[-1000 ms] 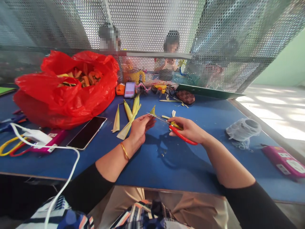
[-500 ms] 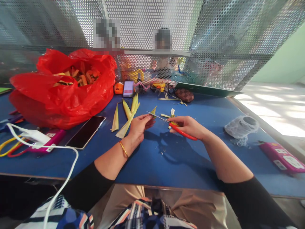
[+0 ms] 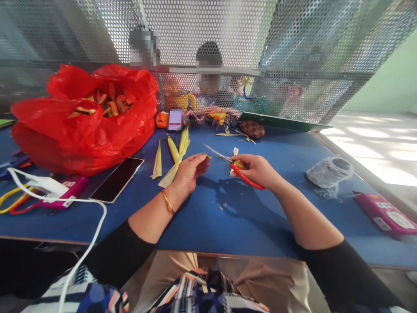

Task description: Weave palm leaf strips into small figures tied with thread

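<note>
My left hand [image 3: 193, 170] is closed in a pinch on a small piece of green corn husk [image 3: 207, 156], mostly hidden by the fingertips. My right hand [image 3: 256, 169] grips scissors [image 3: 245, 177] with red and yellow handles. Their blades are parted slightly and point left, just right of the pinched piece and apart from it. Beyond my left hand lie several pale green corn husks [image 3: 173, 149], some crossing each other. A small pale husk scrap [image 3: 235, 151] lies behind the scissors. Tiny crumbs [image 3: 222, 206] dot the blue table [image 3: 202, 226] below.
A large red plastic bag [image 3: 127, 134] of husk-like pieces stands left, with a dark phone [image 3: 117, 180] before it. A white cable [image 3: 100, 221] hangs over the table's front edge. White netted thread [image 3: 330, 171] and a magenta box [image 3: 386, 211] sit right. A perforated metal screen [image 3: 211, 26] rises behind.
The scissors have drawn back a little to the right, off the husk piece they crossed before. Less of that piece shows past my left fingertips now.
</note>
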{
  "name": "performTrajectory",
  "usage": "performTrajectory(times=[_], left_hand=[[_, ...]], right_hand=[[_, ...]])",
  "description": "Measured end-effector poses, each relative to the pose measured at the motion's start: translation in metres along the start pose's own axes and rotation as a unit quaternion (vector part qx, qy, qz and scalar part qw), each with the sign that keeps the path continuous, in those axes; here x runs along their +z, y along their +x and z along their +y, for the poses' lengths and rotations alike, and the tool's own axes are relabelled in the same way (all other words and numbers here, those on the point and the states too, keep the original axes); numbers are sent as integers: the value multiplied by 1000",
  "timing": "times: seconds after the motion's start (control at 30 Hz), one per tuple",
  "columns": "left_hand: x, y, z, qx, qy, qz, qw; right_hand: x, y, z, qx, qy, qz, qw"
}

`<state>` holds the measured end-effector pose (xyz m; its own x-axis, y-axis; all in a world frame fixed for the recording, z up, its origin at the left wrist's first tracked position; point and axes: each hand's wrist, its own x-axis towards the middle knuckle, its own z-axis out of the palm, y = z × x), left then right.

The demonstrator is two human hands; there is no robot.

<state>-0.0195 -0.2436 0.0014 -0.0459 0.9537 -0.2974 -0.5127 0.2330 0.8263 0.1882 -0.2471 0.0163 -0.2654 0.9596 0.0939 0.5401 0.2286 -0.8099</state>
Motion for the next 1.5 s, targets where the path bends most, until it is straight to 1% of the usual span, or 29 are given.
performTrajectory(times=[0.1,0.2,0.37,0.5,0.7,0.87,1.1,1.37,1.5], left_hand=[[-2,3,1,13,-55,5,998],[-2,6,4,10,-118,27,993],[0,5,10,-12,-174,33,984],[2,1,10,-38,-209,33,977],[3,1,7,-55,-235,39,970],[7,-1,5,-62,-254,19,965],[11,-3,5,-74,-258,11,963],[11,-4,4,-79,-253,27,964],[10,0,5,-86,-245,28,965]], right_hand=[[3,-1,-1,-31,-12,-6,999],[8,-3,-2,-70,-50,-7,996],[22,-6,-5,-77,-131,31,988],[31,-7,-10,-84,-137,56,985],[36,-10,-13,-77,-140,61,985],[40,-10,-11,-81,-148,74,983],[48,-10,-10,-86,-154,92,980],[53,-10,-9,-90,-157,106,978],[57,-9,-6,-73,-151,116,979]])
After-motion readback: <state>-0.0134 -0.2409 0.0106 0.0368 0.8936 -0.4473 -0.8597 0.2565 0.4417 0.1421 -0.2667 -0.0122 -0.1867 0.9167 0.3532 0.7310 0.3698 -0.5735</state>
